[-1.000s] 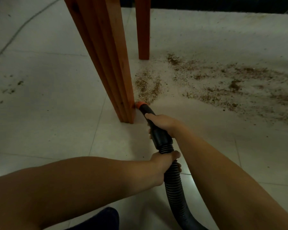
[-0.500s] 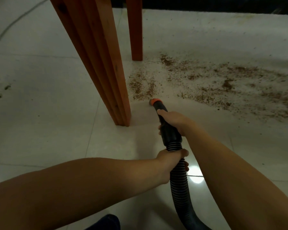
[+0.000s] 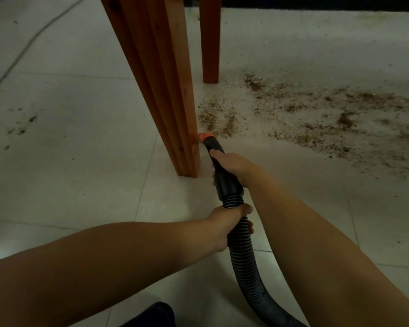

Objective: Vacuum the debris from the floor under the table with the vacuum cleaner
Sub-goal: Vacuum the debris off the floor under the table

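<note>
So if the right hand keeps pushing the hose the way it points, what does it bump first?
Probably the near table leg: the right hand aims the orange nozzle tip right beside it, though touching is unclear.

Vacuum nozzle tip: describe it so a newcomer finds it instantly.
Start at the near wooden table leg on the tiled floor. At its foot, on the right side, sits the nozzle tip, just before a debris patch. It is the only bright orange part, capping the black hose.

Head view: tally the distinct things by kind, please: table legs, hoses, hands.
Wooden table legs: 2 (near leg, far leg)
Vacuum hose: 1
Hands: 2, both gripping the hose (left hand, right hand)
Total: 5
</note>
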The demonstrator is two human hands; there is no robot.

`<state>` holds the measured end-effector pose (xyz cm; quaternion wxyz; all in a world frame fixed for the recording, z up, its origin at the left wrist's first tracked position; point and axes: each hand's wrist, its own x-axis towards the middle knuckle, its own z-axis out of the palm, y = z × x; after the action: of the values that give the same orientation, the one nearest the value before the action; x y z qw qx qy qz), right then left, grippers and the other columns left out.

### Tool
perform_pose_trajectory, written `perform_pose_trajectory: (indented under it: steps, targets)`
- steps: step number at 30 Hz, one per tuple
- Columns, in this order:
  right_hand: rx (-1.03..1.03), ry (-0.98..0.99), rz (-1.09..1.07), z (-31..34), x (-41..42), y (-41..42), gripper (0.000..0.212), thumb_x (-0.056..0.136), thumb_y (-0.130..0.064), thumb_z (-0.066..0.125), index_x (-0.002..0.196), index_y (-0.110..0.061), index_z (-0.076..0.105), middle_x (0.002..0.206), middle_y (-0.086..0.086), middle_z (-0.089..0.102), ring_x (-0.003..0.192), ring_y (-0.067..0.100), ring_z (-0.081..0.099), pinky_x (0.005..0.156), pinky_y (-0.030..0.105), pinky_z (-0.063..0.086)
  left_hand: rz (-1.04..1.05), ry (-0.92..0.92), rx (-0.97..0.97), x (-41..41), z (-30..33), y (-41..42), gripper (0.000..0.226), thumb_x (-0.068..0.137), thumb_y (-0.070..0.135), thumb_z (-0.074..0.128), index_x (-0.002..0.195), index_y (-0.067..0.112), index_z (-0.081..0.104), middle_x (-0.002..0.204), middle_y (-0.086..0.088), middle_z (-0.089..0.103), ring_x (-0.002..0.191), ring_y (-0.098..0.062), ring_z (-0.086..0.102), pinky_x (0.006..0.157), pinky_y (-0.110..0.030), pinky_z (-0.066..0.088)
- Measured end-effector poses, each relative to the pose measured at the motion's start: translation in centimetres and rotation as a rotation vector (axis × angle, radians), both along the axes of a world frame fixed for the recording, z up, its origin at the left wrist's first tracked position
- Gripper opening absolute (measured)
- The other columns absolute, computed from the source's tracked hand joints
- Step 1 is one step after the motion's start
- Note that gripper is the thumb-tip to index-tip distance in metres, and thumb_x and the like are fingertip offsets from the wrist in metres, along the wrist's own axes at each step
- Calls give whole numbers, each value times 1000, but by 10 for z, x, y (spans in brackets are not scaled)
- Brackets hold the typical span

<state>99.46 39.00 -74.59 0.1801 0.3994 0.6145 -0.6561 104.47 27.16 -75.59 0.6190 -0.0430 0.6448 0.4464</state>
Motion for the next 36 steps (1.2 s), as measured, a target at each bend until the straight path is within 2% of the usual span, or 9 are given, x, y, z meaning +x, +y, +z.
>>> perform_pose_trajectory:
  steps: [3,6,8,10,12,20,25,28,36]
  targets:
    - [11,-24,-68,-1,12,10,40,98,-44,47,107,-5,50,77,15,62,63,30,61,67,41,57,21,-13,28,1,-6,-2,48,88,34,61,119,-2,56,114,-23,66,100,-32,66,75,-31,56]
    - [46,-42,-170,-3,27,25,40,98,-43,47,109,-4,50,78,15,61,63,29,61,71,43,57,-9,-33,38,11,-2,10,46,87,31,63,115,-6,57,113,-27,64,80,-26,71,74,-32,56]
    - [67,-49,-219,-3,33,35,41,99,-41,47,114,-3,50,79,15,61,61,28,61,63,39,57,-53,-62,62,13,3,19,28,88,26,63,99,1,60,95,-26,68,63,-17,66,63,-27,56]
    - [86,-56,-230,-3,33,40,42,98,-42,46,115,-3,49,84,16,63,67,30,62,72,44,59,-2,-133,51,11,11,25,13,87,18,64,87,8,56,71,-13,64,53,-15,61,48,-21,52]
    - [100,-61,-203,-2,27,41,45,98,-44,47,115,-3,48,91,18,64,75,33,64,84,49,58,41,-149,45,9,14,29,12,87,15,64,87,9,54,66,-7,60,52,-16,59,45,-21,50]
    - [55,-40,19,2,-13,19,52,95,-50,49,119,-4,49,82,15,67,76,33,65,87,50,57,228,-141,67,-7,4,20,9,86,11,64,79,8,57,52,-4,61,46,-17,60,54,-29,51]
    - [67,-16,46,-1,-23,17,53,95,-51,48,118,-3,50,88,17,67,78,34,65,88,51,56,246,-142,81,-15,-2,22,19,85,14,67,100,5,60,78,-11,64,69,-25,62,68,-36,54]
    - [92,-31,21,-3,-20,21,54,95,-51,47,120,-3,49,96,18,68,86,37,67,89,51,55,223,-140,67,-15,-2,24,14,85,13,65,95,5,59,71,-9,63,60,-22,62,62,-32,54]
    - [160,-88,-127,-13,13,56,41,96,-48,48,84,-9,48,100,23,68,93,40,67,89,56,54,66,-123,80,6,4,44,11,85,15,65,85,9,55,64,-7,61,52,-17,60,51,-25,52]
